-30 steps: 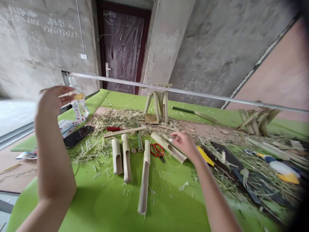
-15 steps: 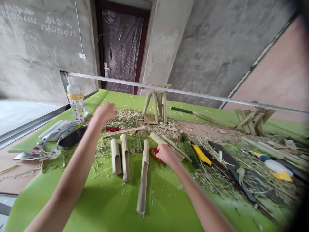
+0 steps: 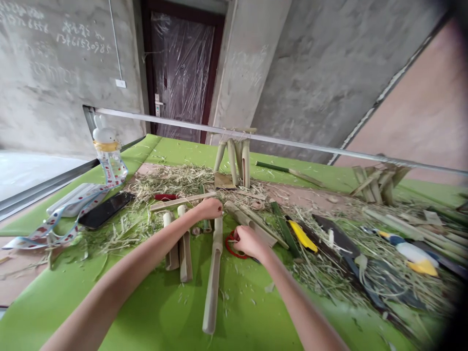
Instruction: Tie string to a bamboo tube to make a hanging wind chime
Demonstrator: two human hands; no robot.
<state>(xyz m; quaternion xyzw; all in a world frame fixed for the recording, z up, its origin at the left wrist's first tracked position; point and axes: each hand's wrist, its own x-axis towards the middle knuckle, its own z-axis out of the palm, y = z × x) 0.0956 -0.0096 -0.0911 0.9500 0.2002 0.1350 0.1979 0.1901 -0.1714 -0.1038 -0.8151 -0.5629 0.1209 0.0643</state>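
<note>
Two hands work low over the green mat: the left hand (image 3: 209,208), fingers curled together, sits at a long pale bamboo tube (image 3: 214,287); the right hand (image 3: 249,243) pinches at red-handled snips (image 3: 227,245), though whether it clamps them cannot be told.

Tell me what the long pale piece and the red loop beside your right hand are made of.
The long piece looks like bare bamboo: matte, straw-coloured, with no visible varnish, and similar shavings lie nearby. The red loop looks like smooth plastic-coated wire or handle, though the hand hides part of it, so its core is unclear.
</note>
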